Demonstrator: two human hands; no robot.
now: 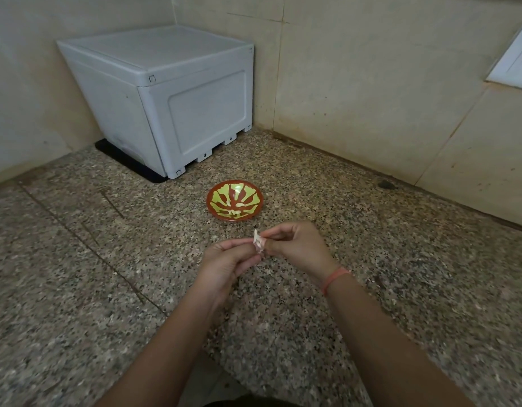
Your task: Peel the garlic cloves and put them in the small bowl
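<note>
In the centre of the frame, the left hand and the right hand both pinch one garlic clove with curled fingertips. A flap of pale skin stands up from it, so I judge that peeling is in progress. Next, the remaining skin must come off, then the clove goes into the small bowl just above.

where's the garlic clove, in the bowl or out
Out: left hand and right hand pinch the garlic clove over the counter, short of the small bowl.
</note>
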